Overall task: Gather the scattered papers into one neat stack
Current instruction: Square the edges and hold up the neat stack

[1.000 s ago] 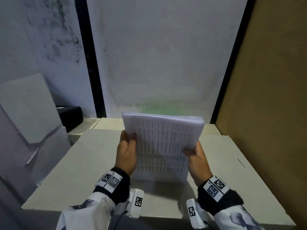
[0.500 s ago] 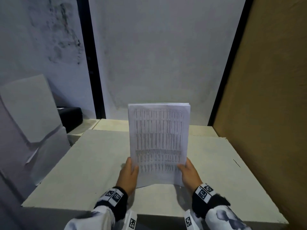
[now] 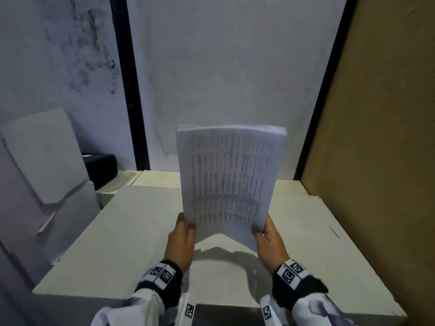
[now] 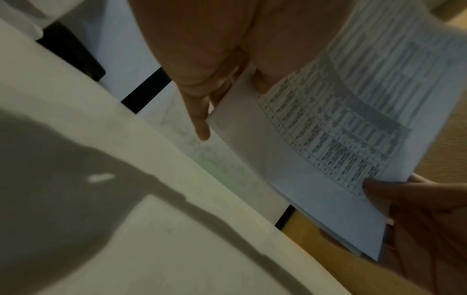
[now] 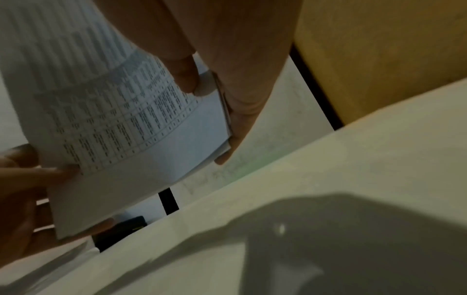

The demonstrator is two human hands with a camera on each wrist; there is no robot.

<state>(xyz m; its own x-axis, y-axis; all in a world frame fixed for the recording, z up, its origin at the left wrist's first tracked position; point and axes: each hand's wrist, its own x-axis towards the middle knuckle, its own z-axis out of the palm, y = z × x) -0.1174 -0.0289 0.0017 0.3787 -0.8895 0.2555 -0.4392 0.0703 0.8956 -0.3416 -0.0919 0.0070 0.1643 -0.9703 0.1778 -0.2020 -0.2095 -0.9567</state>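
Papers (image 3: 228, 180) gathered in one stack, upright above bench (image 3: 131, 234), lower edge bowed. Left hand (image 3: 182, 241) and right hand (image 3: 270, 243) pinch lower corners, thumbs in front. No loose sheets visible. Likely left: square edges, lay flat.

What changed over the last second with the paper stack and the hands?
The paper stack swung from landscape to portrait, and it now stands upright and bowed above the table. The left hand and right hand shifted from its sides to its bottom corners. Both kept gripping it; nothing else moved.
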